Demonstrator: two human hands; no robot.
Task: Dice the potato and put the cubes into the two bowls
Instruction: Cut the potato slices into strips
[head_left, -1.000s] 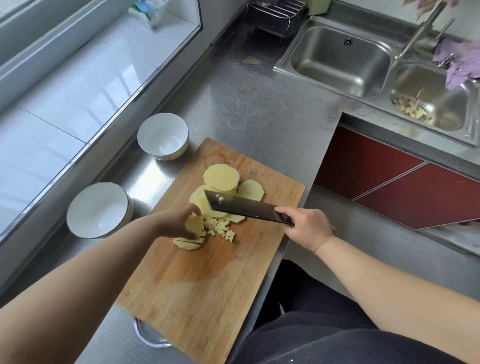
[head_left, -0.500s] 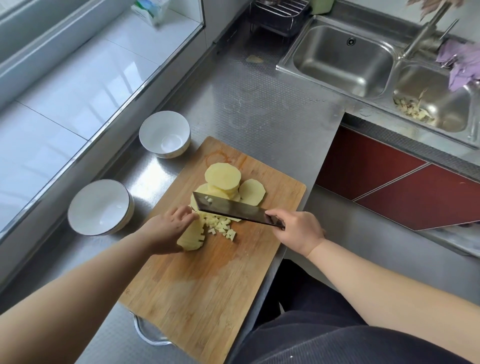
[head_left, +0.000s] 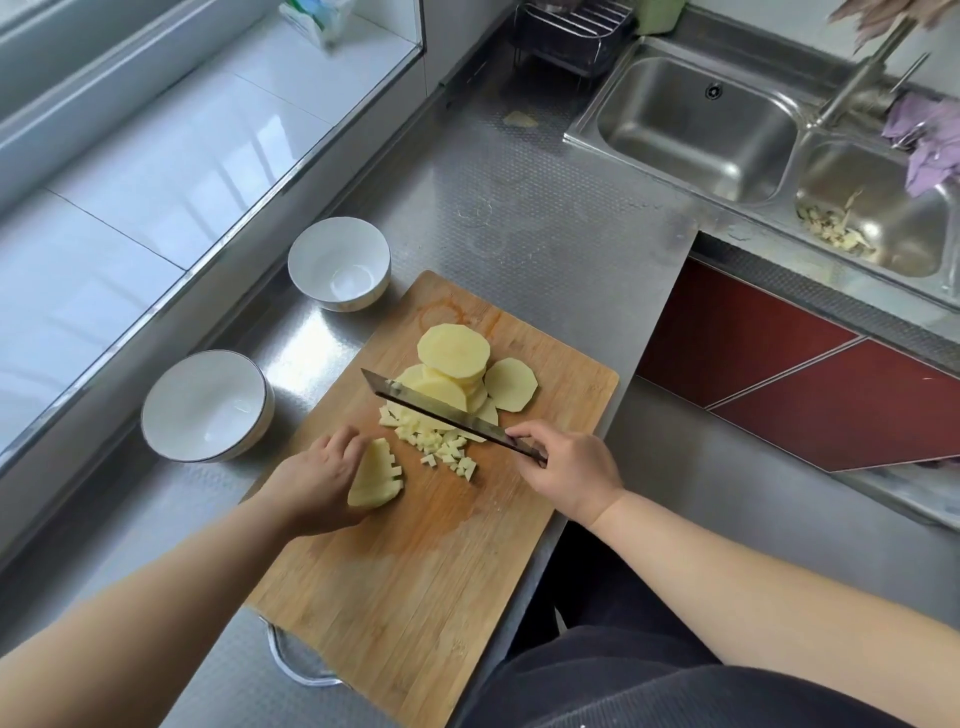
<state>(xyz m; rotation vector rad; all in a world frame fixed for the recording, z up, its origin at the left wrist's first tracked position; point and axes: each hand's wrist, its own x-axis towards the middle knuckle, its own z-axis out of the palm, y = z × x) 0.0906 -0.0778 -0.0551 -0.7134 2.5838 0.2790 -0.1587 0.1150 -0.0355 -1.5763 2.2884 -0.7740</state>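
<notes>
On the wooden cutting board (head_left: 415, 587) lies a pile of round potato slices (head_left: 457, 376) at the far end, with small potato cubes (head_left: 439, 447) scattered just in front of it. My left hand (head_left: 317, 480) holds down a part-cut stack of slices (head_left: 375, 475) on the board. My right hand (head_left: 569, 470) grips a cleaver (head_left: 441, 413) by the handle, its blade raised and tilted above the cubes. Two white bowls, one far (head_left: 338, 264) and one near (head_left: 207, 405), stand left of the board with nothing in them.
The steel counter (head_left: 519, 218) ends at an edge right of the board. A double sink (head_left: 696, 124) lies at the back right, with peelings (head_left: 836, 231) in its right basin and a purple cloth (head_left: 930, 140) on the rim. A wire rack (head_left: 571, 31) stands behind.
My left hand pulled the part-cut stack toward me, away from the cubes. The cleaver lifted off the board and swung back over the pile of slices.
</notes>
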